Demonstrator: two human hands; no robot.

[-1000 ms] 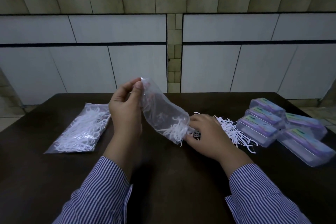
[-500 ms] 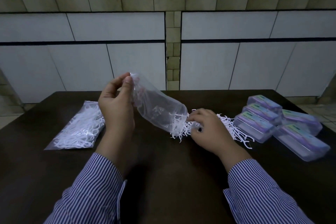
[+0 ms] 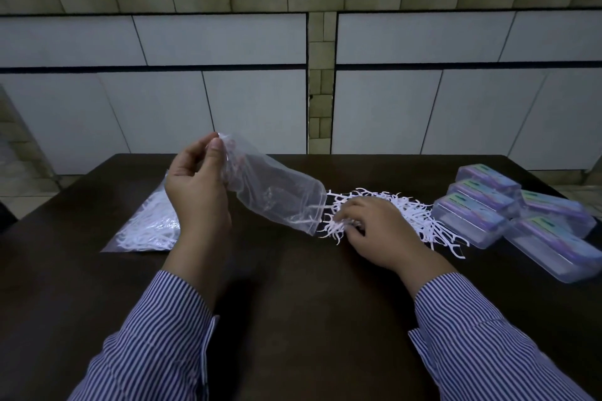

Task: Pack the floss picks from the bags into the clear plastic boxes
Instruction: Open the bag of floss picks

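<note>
My left hand (image 3: 195, 185) pinches the closed end of a clear plastic bag (image 3: 273, 195) and holds it tilted, mouth down to the right. Only a few white floss picks remain near the bag's mouth. A loose pile of white floss picks (image 3: 404, 212) lies on the dark table (image 3: 293, 296) just right of the bag. My right hand (image 3: 374, 228) rests on the pile's left part with fingers curled round some picks. A second, full bag of floss picks (image 3: 150, 228) lies flat at the left. Several clear plastic boxes (image 3: 472, 218) with purple labels sit at the right.
A tiled wall with white panels stands behind the table's far edge. The boxes lie close together by the table's right edge. Striped sleeves cover both forearms.
My left hand has lifted the bag's closed end higher. Most picks have slid out of the mouth onto the pile. My right hand has shifted slightly right on the picks.
</note>
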